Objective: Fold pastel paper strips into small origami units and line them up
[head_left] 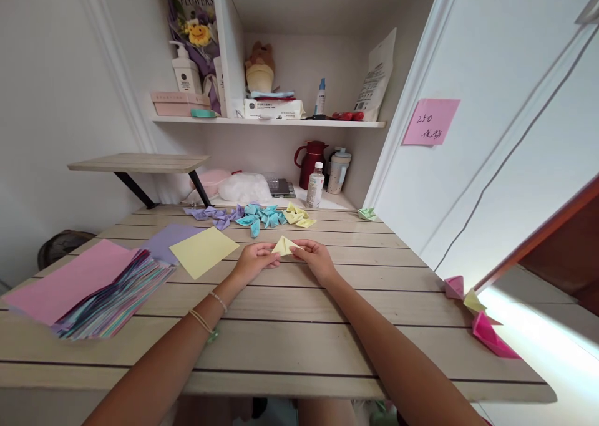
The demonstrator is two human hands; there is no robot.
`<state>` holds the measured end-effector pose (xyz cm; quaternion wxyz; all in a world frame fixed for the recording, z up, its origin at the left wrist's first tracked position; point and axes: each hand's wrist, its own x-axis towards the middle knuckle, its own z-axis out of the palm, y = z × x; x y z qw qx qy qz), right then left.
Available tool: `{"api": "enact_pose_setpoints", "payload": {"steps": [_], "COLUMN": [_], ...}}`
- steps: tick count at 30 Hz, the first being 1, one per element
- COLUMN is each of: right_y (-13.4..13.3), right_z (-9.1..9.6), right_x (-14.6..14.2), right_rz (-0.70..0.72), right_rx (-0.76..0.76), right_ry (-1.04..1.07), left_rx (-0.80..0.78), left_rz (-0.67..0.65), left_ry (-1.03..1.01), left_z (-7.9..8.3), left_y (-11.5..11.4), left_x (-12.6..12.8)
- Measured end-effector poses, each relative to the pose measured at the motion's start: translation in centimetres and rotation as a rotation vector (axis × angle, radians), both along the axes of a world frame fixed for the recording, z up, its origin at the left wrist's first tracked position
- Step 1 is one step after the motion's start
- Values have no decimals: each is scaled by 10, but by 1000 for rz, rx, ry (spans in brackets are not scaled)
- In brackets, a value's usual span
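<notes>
A small folded piece of yellow paper (pixel 283 246), roughly triangular with its point away from me, is held between both hands just above the middle of the table. My left hand (pixel 256 257) pinches its left corner. On the other side, my right hand (pixel 314 256) grips the right corner, thumb on top. Left of my hands lies a flat yellow sheet (pixel 204 251), partly over a purple sheet (pixel 171 241). Behind the hands sit folded paper pieces in purple (pixel 219 215), blue (pixel 260 216) and yellow (pixel 297 215).
A fanned stack of coloured paper (pixel 116 301) with a pink sheet (pixel 75 279) on top covers the left side. Folded paper boats, including a bright pink one (pixel 493 337), line the right edge. A bottle (pixel 315 186) and red jug (pixel 311 163) stand at the back, near a raised shelf (pixel 140 162).
</notes>
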<state>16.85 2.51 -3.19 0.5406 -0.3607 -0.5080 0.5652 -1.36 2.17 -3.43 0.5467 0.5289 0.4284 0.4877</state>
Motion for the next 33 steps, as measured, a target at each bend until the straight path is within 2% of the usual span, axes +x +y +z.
{"api": "enact_pose_setpoints", "payload": {"steps": [11,23,29,33], "right_y": [0,0,-3,-5], "right_z": [-6,-10,-8,-5], "right_x": [-3,-6,-9,-10], "right_rz": [57,153,156,121], "right_rx": [-19,-24,-1,-25], "right_ry": [-67,-93,-83,-69], "left_rx": [2,42,76,89], "left_rz": [-27,-127,-94,-108], "left_ry": [48,114,90,77], "left_z": [2,-3,-6,-2], "left_y": [0,-3,0,0], "left_x": [-1,1,2,2]}}
